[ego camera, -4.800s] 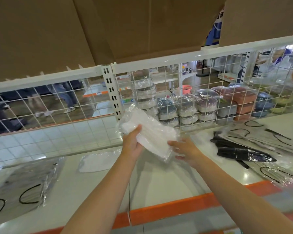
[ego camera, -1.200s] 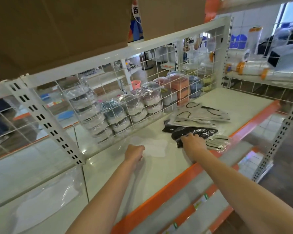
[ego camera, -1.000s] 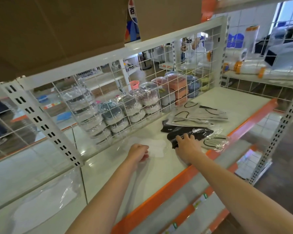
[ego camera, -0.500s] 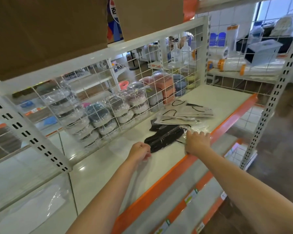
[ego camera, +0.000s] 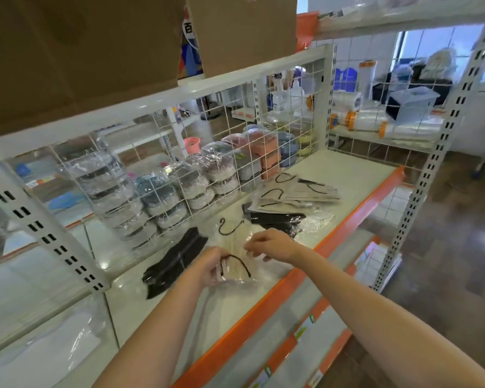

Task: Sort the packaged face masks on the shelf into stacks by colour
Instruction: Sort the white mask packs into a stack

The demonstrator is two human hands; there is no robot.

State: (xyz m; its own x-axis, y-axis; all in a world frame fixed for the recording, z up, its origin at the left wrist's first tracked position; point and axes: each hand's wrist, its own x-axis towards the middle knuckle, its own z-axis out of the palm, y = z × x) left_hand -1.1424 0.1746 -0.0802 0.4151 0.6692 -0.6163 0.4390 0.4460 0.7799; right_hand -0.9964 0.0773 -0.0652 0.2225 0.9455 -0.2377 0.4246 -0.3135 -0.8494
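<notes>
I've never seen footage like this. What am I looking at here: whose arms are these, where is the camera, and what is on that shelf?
There is no machine: a person wears a camera on the head, looking down at their own arms. The left hand and right hand together hold a clear-wrapped beige mask pack with black ear loops. On the white shelf lie a black mask pack to the left, another black pack behind, and a pile of beige packs farther back. Wrapped bowls sit behind the wire grid.

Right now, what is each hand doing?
Left hand: grips the beige mask pack by its near end.
Right hand: pinches the same pack's far side.
</notes>
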